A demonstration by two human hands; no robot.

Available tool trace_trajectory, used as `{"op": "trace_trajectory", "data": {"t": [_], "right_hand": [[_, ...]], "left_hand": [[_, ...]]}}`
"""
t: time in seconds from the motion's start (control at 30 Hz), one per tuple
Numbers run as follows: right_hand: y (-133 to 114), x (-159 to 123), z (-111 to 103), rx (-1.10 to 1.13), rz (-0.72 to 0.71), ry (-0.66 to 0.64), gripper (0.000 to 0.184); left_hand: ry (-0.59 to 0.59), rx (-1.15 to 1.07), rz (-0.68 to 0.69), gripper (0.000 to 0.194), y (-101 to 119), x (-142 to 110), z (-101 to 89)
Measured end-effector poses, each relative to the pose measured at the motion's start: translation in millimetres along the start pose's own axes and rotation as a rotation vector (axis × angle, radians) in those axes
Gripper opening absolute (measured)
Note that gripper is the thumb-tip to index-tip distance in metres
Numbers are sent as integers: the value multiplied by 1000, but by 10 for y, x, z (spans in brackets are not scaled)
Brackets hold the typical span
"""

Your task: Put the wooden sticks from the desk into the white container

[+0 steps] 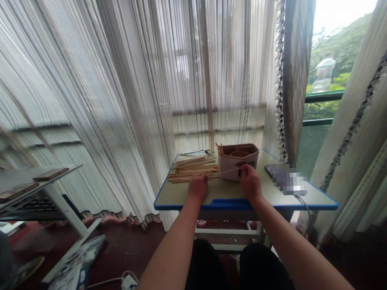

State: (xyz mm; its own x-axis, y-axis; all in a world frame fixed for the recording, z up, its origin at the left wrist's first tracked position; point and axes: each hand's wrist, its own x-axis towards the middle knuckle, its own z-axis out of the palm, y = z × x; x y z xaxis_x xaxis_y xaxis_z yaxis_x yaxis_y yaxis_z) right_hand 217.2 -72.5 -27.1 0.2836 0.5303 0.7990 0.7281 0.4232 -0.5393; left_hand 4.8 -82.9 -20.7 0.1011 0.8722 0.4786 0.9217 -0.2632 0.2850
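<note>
A pile of wooden chopsticks [192, 169] lies on the left part of a small blue-edged table [228, 202]. My left hand [198, 186] rests closed at the pile's near edge, fingers on the sticks. My right hand [250, 181] is pinched on one chopstick [228, 171], which points left toward the pile. Just behind my right hand stands a pale box holder [238, 160] with compartments, and a few sticks poke up at its left corner.
A metal spoon [197, 152] lies at the table's far edge. A blurred flat object [286, 179] with a cable sits on the table's right side. Sheer curtains hang behind. A white desk [28, 182] stands at left, and a cable plug [127, 284] lies on the floor.
</note>
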Motion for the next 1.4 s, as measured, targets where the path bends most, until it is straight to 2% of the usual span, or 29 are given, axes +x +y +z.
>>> {"op": "trace_trajectory", "data": {"t": [0.1,0.2,0.33,0.43,0.5,0.57,0.63,0.67,0.77,0.87,0.93,1.07,1.13,1.27,1.4], "right_hand": [[8,14,-2,6,46,68,33],[-3,17,-21,5,74,69,33],[-29,3,-47,13,69,-16,33],[-39,-7,-45,6,35,-115,32],[-32,-9,-27,30,32,-256,31],[-15,-10,1,97,66,-512,31],[6,-14,32,180,105,-767,30],[17,-17,45,211,115,-854,29],[40,-24,67,242,99,-943,28],[47,-28,66,194,76,-944,27],[44,-30,59,166,52,-933,25],[30,-37,47,164,39,-923,22],[25,-40,45,172,40,-918,21],[31,-45,54,178,36,-913,19],[49,-47,66,173,49,-909,21]], "left_hand": [[20,-19,-10,28,-13,3,2],[43,-46,-13,27,-27,-1,2],[67,-80,-56,29,-45,-11,5],[146,-121,-103,29,-65,-4,15],[264,-164,-152,30,-86,9,25],[392,-222,-215,34,-116,28,36],[455,-302,-259,40,-155,51,53],[455,-351,-267,44,-177,65,63],[436,-532,-267,49,-248,114,110],[459,-746,-288,54,-297,159,169],[435,-897,-308,63,-305,176,200],[310,-1185,-335,82,-272,178,209],[217,-1285,-345,74,-255,170,194],[-32,-1311,-329,36,-251,150,164],[-125,-1264,-293,29,-269,138,162]]}}
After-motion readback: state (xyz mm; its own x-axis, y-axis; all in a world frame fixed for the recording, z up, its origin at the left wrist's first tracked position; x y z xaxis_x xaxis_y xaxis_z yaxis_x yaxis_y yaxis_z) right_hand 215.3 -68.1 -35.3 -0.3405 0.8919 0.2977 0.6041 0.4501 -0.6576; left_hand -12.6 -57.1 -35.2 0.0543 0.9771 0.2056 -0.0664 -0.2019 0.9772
